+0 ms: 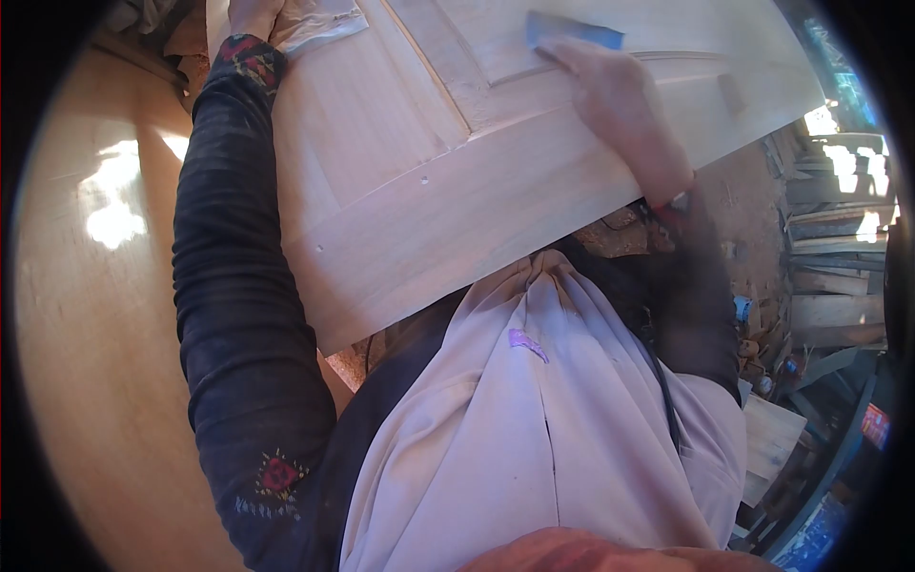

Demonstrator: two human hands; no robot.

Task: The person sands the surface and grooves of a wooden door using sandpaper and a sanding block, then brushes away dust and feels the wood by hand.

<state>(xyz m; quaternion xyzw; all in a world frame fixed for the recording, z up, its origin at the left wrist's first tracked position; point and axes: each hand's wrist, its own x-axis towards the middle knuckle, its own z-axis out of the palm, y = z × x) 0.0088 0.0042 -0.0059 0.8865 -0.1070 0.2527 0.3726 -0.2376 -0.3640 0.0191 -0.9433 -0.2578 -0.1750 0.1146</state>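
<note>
The blue piece (602, 37) lies against the panelled wooden board (419, 224), well in from its near edge, over the moulded frame and nearer the right corner than the near-left one. The fingers of the right hand (620, 95) appear clamped on the blue piece; both are blurred, so the exact grip is hard to make out. The left hand (253, 11) is at the board's left edge, just beside a crumpled pale sheet (319, 23); it is cut off by the top of the view, and I cannot tell whether its fingers are apart or together.

The step in hand looks like rubbing the board smooth. To do it well, I would keep the blue piece flat, press evenly, follow the grain, and ease off along the moulding (434, 76) so its crisp lines are not rounded. A steady left hand would help keep the board from shifting.

A pale garment (477, 419) hangs close to the near edge and is best kept clear of the strokes. Beyond the right corner, wooden offcuts (834, 281) are piled up.
</note>
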